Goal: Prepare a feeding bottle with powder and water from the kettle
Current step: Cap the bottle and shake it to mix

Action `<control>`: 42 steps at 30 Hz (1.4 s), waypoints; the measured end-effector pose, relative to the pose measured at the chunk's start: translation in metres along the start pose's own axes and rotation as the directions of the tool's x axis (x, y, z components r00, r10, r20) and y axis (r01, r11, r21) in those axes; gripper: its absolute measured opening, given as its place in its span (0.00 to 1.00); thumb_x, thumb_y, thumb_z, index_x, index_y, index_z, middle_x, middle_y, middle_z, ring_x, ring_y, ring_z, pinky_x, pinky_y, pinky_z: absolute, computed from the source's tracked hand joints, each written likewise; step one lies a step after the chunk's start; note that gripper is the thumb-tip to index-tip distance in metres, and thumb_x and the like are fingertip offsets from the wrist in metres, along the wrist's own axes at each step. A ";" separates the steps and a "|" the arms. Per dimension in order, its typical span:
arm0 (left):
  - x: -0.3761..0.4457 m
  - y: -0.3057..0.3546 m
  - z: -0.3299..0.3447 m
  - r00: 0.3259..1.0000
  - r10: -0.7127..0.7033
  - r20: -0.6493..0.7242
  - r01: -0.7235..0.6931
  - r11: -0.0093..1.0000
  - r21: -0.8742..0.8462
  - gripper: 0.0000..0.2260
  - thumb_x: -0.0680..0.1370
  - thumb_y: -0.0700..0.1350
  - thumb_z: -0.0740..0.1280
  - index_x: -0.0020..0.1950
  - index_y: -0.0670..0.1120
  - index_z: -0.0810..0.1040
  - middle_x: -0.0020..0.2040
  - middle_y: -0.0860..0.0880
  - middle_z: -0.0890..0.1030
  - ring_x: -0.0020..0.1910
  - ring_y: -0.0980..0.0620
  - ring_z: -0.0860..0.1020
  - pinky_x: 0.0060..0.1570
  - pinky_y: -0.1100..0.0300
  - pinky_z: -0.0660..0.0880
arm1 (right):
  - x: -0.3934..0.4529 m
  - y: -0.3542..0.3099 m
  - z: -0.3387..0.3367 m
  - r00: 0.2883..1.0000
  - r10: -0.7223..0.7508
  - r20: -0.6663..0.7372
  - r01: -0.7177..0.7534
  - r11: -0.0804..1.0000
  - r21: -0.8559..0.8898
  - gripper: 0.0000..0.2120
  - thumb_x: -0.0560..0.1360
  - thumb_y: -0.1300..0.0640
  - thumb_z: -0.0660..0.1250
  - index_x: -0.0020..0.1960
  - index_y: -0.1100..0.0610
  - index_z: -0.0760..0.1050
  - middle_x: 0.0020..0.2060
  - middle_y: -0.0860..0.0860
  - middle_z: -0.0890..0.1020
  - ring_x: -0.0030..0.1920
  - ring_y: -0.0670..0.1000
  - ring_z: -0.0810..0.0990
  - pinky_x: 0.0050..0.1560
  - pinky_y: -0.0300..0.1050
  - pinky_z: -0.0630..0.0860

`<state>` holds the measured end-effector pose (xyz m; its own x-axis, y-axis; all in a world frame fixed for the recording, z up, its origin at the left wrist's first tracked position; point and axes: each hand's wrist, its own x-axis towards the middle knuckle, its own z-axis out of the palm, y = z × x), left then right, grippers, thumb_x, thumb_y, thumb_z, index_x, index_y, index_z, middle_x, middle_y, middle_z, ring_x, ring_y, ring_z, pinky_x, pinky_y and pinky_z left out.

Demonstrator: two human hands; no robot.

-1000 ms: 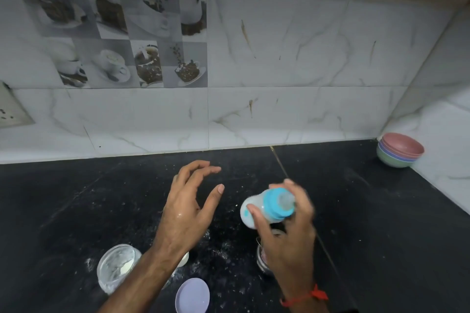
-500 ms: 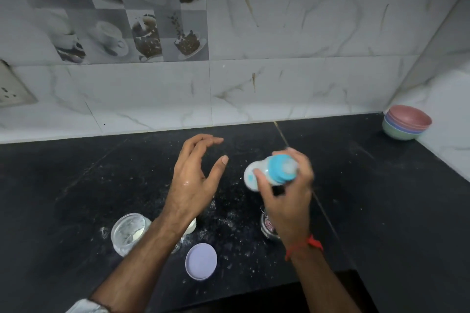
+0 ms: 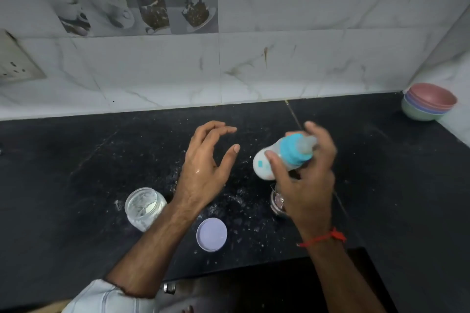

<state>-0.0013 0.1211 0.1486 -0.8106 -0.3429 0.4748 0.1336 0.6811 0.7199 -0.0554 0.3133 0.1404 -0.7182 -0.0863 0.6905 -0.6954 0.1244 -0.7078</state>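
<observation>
My right hand (image 3: 305,180) grips a small feeding bottle (image 3: 264,164) with a blue collar and a clear teat, tilted on its side above the black counter (image 3: 76,173); milky white liquid fills its body. My left hand (image 3: 206,162) hovers just left of the bottle, fingers spread and empty, with a wet spot on its back. An open glass jar of white powder (image 3: 143,207) stands at the left, beside my left forearm. Its lilac lid (image 3: 211,234) lies flat on the counter near the front edge.
A steel vessel (image 3: 277,202) stands on the counter, mostly hidden under my right hand. Spilled powder speckles the counter between my hands. A stack of pastel bowls (image 3: 429,103) sits in the back right corner. A wall socket (image 3: 15,61) is at the far left.
The camera has tipped downward, so everything sits higher in the frame. The bottle stays tilted in my right hand with motion blur; my left hand stays open beside it.
</observation>
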 end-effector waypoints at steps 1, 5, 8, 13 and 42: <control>-0.001 -0.001 0.000 1.000 -0.015 0.003 0.015 1.000 -0.004 0.14 0.82 0.50 0.71 0.68 0.53 0.80 0.69 0.57 0.74 0.68 0.57 0.74 0.53 0.65 0.78 | 0.000 0.000 0.000 0.998 -0.053 -0.031 0.054 0.998 0.031 0.37 0.76 0.58 0.79 0.76 0.43 0.63 0.70 0.46 0.75 0.66 0.57 0.81 0.66 0.49 0.79; -0.005 -0.002 0.004 0.999 -0.033 0.006 0.033 0.999 -0.006 0.14 0.82 0.49 0.72 0.67 0.52 0.81 0.68 0.55 0.74 0.67 0.55 0.75 0.54 0.48 0.82 | -0.005 0.006 0.000 0.972 0.075 0.223 -0.036 0.984 -0.174 0.31 0.75 0.59 0.79 0.73 0.52 0.70 0.67 0.44 0.75 0.66 0.38 0.75 0.70 0.43 0.74; -0.005 -0.004 0.002 1.000 -0.007 -0.001 0.007 1.000 -0.005 0.14 0.82 0.49 0.72 0.67 0.53 0.81 0.69 0.56 0.74 0.68 0.57 0.75 0.56 0.51 0.81 | 0.002 0.003 -0.010 0.992 0.034 0.121 -0.016 0.989 -0.146 0.33 0.75 0.52 0.79 0.75 0.46 0.68 0.68 0.45 0.77 0.64 0.47 0.81 0.65 0.45 0.79; -0.006 -0.006 0.005 0.999 -0.040 0.008 0.040 0.999 -0.004 0.14 0.82 0.49 0.72 0.67 0.51 0.81 0.69 0.55 0.74 0.68 0.56 0.75 0.56 0.52 0.81 | 0.000 0.002 -0.005 0.995 0.010 0.099 0.004 0.989 -0.145 0.31 0.74 0.60 0.80 0.71 0.60 0.70 0.66 0.50 0.77 0.63 0.49 0.80 0.65 0.50 0.79; -0.026 0.004 0.047 0.593 -0.480 0.646 0.805 0.358 -0.473 0.30 0.84 0.68 0.53 0.64 0.46 0.81 0.42 0.40 0.83 0.34 0.47 0.81 0.35 0.51 0.82 | -0.017 -0.003 0.016 0.979 0.127 0.162 -0.147 0.981 0.123 0.36 0.76 0.57 0.78 0.73 0.33 0.64 0.66 0.52 0.78 0.64 0.53 0.81 0.61 0.44 0.81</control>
<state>-0.0066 0.1634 0.1156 -0.9133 -0.1123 -0.3916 -0.3354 -0.3383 0.8792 -0.0415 0.2986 0.1281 -0.7950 -0.2284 0.5620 -0.5798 0.0135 -0.8147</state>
